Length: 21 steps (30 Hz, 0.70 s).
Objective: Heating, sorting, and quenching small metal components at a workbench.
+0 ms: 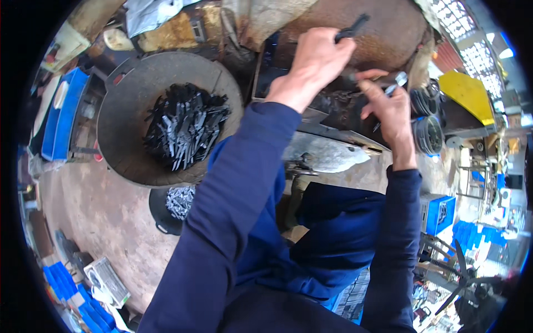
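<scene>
At the far side of the work area, my left hand is closed round a dark, narrow piece whose end sticks out past the thumb. To its right and a little nearer, my right hand has its fingers bent round a shiny metal piece with a rounded end; its kind cannot be made out. Both hands are over a dark, grimy machine bed in front of a large brown, stained metal surface.
A wide round metal pan on the left holds a heap of black flat metal pieces. Below it stands a black tub of small grey parts. A yellow panel, wire coils and a blue bin are on the right.
</scene>
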### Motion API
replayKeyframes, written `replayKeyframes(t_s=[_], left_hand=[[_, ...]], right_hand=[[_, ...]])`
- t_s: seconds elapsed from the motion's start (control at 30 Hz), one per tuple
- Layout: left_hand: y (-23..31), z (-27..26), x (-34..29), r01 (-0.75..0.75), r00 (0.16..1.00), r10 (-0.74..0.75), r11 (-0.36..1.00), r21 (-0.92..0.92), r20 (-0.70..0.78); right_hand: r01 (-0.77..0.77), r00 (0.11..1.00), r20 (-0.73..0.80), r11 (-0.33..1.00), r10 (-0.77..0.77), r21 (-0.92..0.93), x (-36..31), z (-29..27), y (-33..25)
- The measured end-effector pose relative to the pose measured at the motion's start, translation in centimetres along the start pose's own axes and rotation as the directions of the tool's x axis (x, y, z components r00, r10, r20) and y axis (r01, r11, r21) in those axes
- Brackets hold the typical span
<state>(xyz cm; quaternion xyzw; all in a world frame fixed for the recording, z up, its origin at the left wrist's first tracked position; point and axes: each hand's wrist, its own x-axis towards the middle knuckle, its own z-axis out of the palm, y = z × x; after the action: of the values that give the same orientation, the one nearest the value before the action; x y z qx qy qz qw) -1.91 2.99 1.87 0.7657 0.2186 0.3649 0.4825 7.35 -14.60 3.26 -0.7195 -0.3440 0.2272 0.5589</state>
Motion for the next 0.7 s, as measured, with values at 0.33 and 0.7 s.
replayKeyframes(t_s=[0.33,0.7], left_hand=[[-1.5,0.7,-0.6,0.026,0.982,-0.06,0.983,0.184,0.18],[-6.9,1.1,-0.2,-0.103,0.884,-0.128,0.885,0.453,0.45]], right_hand=[[0.474,0.848,0.49,0.702,-0.202,-0.531,-9.1,0.4,3.1],[-0.031,0.928,0.347,0.956,0.136,-0.293,-5.9,-1.9,1.5]])
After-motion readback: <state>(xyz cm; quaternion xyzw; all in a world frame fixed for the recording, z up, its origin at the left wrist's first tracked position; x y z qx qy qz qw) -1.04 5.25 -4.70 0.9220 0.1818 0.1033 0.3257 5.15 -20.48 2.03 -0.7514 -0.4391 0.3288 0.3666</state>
